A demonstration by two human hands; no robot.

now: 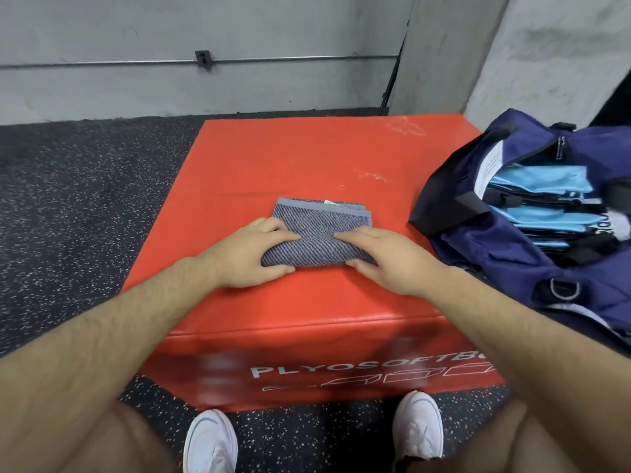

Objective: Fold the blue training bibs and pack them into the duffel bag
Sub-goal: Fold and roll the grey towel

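A grey-blue striped towel lies folded on the red plyo box, its near edge rolled over. My left hand grips the roll's left end, fingers on top and thumb under the front. My right hand grips the right end the same way. At the right a navy duffel bag sits open on the box. Several folded light-blue bibs are stacked inside it.
The box stands on a dark speckled rubber floor near a grey wall with a conduit pipe. My white shoes are at the box's front edge. Bare red surface stretches behind the towel.
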